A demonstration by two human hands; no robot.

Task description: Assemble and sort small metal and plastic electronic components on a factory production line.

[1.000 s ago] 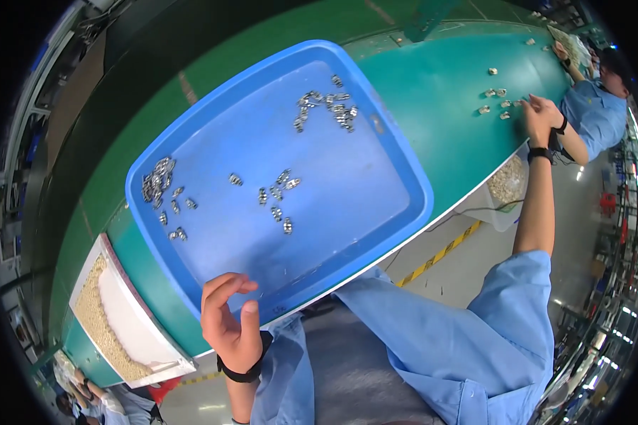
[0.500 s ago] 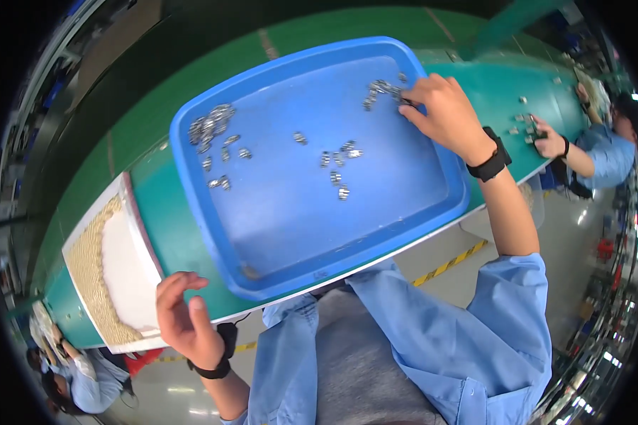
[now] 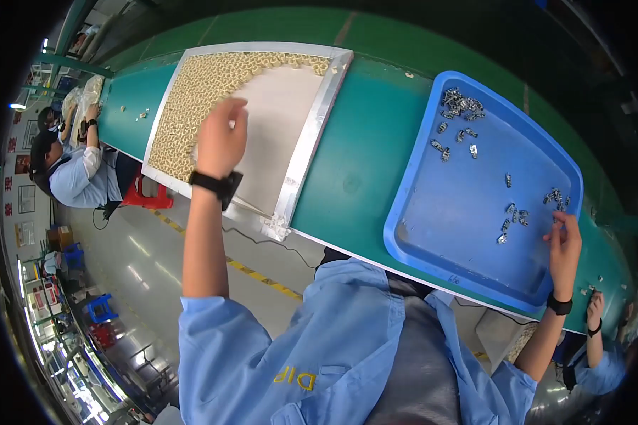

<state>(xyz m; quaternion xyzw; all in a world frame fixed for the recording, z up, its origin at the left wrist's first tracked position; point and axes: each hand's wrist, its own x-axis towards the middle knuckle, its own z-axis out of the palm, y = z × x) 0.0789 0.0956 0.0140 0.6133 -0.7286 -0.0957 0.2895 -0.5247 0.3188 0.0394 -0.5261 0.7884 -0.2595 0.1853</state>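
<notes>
in the head view, shiny metal pieces (image 3: 462, 105) lie scattered in a smooth blue tray (image 3: 446, 212); the right hand (image 3: 566, 248) is over its right side, grip unclear. the left hand (image 3: 222, 138), grip also unclear, hides some knobbly beige pieces (image 3: 213, 74) in a white-framed tray (image 3: 280, 120). a co-worker (image 3: 78, 176) is beyond, left.

Long green workbench (image 3: 354, 170) and blue-shirted co-workers (image 3: 81, 183) show a factory.

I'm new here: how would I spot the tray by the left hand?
Along the green bench, left of the blue tray, lies a white tray. The left hand is over it; unlike the blue tray's metal parts, it holds packed cream pieces.
</notes>
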